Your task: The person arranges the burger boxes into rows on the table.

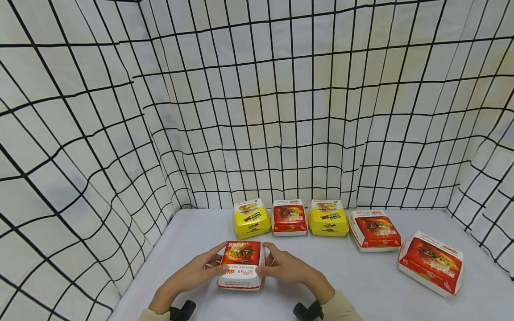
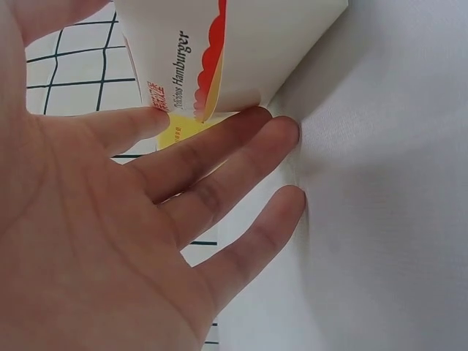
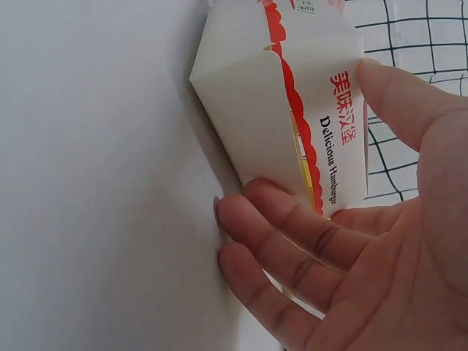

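Observation:
In the head view a red and white hamburger box (image 1: 242, 265), lid closed, sits near the table's front with a burger picture on top. My left hand (image 1: 201, 269) holds its left side, thumb near the front and index finger at the back corner. On the opposite side my right hand (image 1: 290, 266) grips it in the same way. The left wrist view shows the box's white side (image 2: 270, 44) above the spread lower fingers. In the right wrist view, my thumb touches the top edge of the box (image 3: 248, 110), and the lower fingertips rest near the tabletop.
Behind it stand a yellow hamburger box (image 1: 251, 218), a red one (image 1: 289, 217) and another yellow one (image 1: 328, 217) in a row. Two more red boxes (image 1: 375, 230) (image 1: 431, 263) lie angled to the right. White walls with a black grid (image 1: 257, 111) enclose the white table (image 1: 188, 240).

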A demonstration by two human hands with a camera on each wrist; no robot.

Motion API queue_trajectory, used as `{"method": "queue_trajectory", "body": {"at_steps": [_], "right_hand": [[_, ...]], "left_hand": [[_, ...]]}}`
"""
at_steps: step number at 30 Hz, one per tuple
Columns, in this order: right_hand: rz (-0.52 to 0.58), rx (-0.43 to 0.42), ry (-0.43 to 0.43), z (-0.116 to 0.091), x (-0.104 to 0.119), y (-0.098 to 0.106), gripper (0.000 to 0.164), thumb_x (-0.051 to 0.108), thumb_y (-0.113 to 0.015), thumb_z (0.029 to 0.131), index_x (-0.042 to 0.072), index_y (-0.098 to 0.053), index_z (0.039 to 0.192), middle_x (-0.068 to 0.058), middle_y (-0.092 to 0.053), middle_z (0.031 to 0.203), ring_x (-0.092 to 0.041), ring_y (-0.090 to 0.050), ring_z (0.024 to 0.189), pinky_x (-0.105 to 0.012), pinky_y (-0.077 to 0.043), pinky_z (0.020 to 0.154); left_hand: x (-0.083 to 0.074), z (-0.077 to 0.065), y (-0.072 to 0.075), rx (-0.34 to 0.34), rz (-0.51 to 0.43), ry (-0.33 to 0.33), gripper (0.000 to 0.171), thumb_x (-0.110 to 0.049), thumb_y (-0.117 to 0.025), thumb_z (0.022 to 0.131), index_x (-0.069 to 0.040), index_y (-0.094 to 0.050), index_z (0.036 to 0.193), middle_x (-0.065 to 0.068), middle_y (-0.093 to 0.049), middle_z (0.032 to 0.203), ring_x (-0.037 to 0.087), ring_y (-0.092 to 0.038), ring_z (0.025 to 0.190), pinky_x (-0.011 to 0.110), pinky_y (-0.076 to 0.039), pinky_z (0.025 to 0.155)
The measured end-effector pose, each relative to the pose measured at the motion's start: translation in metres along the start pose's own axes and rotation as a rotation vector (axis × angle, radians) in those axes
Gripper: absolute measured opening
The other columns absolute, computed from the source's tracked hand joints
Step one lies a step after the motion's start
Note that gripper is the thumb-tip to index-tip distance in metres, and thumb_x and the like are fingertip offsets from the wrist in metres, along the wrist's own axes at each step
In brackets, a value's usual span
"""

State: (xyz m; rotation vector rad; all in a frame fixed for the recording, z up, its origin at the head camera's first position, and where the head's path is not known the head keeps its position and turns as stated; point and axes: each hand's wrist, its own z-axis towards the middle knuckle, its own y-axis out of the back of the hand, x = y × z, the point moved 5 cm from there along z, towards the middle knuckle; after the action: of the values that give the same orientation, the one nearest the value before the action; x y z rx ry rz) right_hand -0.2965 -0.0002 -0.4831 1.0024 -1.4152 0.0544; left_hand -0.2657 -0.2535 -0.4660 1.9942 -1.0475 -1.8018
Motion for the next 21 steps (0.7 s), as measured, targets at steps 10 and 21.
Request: {"method": "queue_trajectory", "body": {"at_steps": [10,21], "right_hand": [[-0.008,0.003,0.006,-0.002,0.004,0.003,0.083,0.049,-0.071,0.093,0.011,-0.033,0.156,0.0,-0.062,0.103,-0.017,-0.058,0.089,-0.034,-0.05,0.074],[-0.019,-0.017,0.05,-0.004,0.003,0.011,0.078,0.044,-0.07,0.095,0.009,-0.035,0.156,0.001,-0.064,0.102,-0.015,-0.06,0.085,-0.032,-0.05,0.072]], "left_hand": [[-0.003,0.0,0.004,-0.035,0.065,-0.036,0.078,-0.047,-0.067,0.097,-0.015,-0.035,0.16,0.015,-0.064,0.133,0.026,-0.062,0.116,0.045,-0.054,0.091],[0.0,0.001,0.012,-0.148,0.084,-0.035,0.069,-0.046,-0.067,0.097,-0.016,-0.044,0.155,0.008,-0.068,0.129,0.018,-0.063,0.106,0.038,-0.053,0.081]]}}
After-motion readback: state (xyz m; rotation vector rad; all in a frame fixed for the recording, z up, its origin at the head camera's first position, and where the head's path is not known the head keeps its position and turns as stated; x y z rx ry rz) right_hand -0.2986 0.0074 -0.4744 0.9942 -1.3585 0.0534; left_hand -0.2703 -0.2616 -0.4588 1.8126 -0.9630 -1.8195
